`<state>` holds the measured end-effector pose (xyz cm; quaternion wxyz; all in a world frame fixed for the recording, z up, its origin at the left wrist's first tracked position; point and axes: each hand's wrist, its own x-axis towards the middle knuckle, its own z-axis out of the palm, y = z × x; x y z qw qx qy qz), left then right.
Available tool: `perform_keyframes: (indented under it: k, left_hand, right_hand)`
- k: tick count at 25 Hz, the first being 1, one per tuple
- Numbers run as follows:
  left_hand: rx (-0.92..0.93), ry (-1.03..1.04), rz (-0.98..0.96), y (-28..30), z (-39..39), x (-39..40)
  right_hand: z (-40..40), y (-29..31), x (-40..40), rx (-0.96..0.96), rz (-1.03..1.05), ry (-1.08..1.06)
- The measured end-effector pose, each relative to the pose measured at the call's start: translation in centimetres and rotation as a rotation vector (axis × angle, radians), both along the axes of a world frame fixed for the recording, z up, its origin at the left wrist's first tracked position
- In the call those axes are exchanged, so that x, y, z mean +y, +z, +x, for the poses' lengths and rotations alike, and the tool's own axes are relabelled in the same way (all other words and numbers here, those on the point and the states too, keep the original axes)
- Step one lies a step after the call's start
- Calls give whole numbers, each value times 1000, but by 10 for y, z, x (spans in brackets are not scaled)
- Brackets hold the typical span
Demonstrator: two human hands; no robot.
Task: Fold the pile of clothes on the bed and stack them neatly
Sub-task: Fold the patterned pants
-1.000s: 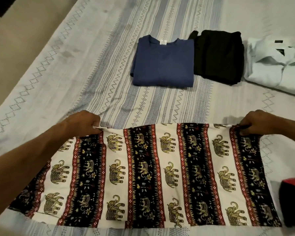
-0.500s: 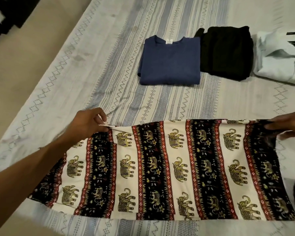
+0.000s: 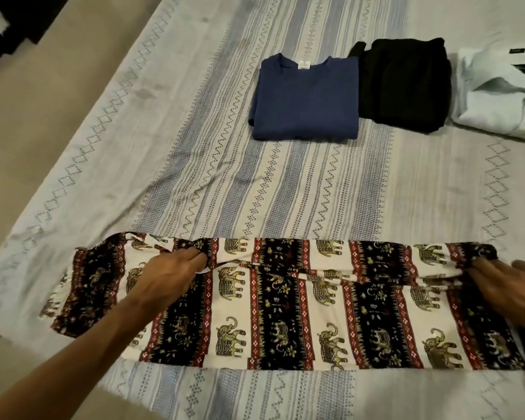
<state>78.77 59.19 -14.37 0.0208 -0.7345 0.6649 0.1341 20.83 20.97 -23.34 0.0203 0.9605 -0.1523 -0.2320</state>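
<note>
At six o'clock on the bed (image 3: 194,165), thin, limp elephant-print cloth (image 3: 285,313) sags; left hand (image 3: 167,277) and right hand (image 3: 503,286) pinch its folded edge, best held at the ends.

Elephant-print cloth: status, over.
Left hand and right hand both grip the elephant-print cloth at its far edge, folded toward the near edge. Three folded garments beyond, apart. Nothing in the way.
</note>
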Motion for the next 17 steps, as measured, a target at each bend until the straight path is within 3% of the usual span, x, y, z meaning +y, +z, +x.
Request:
perform_keyframes:
  k: [1,2,3,6,7,9,12,17]
  left_hand:
    - [-25,-26,-13,3,-1,0]
    - [-47,-55,-28,6,-2,1]
    - [-62,-82,-47,9,-2,3]
    - [-64,-136,-34,12,-3,8]
    - [-62,-144,-14,9,-4,11]
    - [-67,-125,18,-1,-1,18]
    - [-29,-64,58,-14,-1,15]
    - [4,159,42,-23,8,22]
  right_hand:
    - [-19,-11,-5,-15,-138,112]
    - [-39,-1,-11,81,-135,18]
    - [-39,16,-7,40,-155,-85]
    - [42,99,29,221,-228,-269]
    - [58,111,37,206,-277,-240]
    - [76,115,54,334,-270,-137]
    - [79,101,70,441,-315,-304]
    - [63,106,65,470,-369,-223]
